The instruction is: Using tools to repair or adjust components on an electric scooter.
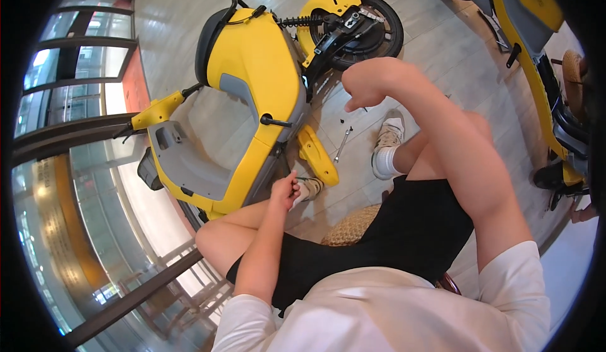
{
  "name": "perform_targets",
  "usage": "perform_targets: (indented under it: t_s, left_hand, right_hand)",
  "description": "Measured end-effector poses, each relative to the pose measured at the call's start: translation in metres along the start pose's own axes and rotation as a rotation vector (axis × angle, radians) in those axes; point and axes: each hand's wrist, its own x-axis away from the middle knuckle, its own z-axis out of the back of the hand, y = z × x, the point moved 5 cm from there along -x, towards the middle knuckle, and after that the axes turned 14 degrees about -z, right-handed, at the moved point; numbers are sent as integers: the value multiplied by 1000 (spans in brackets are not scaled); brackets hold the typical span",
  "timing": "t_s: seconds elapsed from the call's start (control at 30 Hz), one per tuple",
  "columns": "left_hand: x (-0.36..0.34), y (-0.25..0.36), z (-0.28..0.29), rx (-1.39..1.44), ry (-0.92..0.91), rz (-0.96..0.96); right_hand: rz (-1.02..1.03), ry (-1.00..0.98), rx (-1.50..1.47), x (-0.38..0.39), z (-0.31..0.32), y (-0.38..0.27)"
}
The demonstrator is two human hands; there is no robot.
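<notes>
A yellow and grey electric scooter lies on its side in front of me, its rear wheel at the far side. Close to the scooter's underside, my left hand is closed with curled fingers; whatever it may hold cannot be made out. My right hand is raised just on the near side of the rear wheel, its fingers bent down and closed, their contents hidden. A loose yellow body panel rests beside my left shoe. On the floor between my feet lie a wrench and small dark screws.
Another yellow and grey scooter stands along the right side. A woven seat shows between my legs, and a second woven piece is at the right rim. Glass panes with dark frames line the left.
</notes>
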Motion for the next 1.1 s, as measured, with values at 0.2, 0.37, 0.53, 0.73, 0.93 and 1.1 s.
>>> perform_targets:
  t_s: [0.2,0.37,0.53,0.73,0.93,1.1]
  left_hand:
    - [-3,8,-18,89,98,-13]
    - [-17,16,-69,180,217,-18]
    - [-26,17,-77,335,319,-26]
    - [-32,31,-95,350,470,-31]
    - [-20,15,-66,155,244,-108]
    - [3,8,-7,-111,31,-45]
  right_hand:
    - [47,27,-71,2,4,-15]
    - [39,14,-5,-3,-2,-14]
    - [49,-22,10,6,7,-27]
    - [84,27,36,-3,0,-25]
    - [76,19,-35,2,-2,-16]
    - [67,30,-27,7,2,-10]
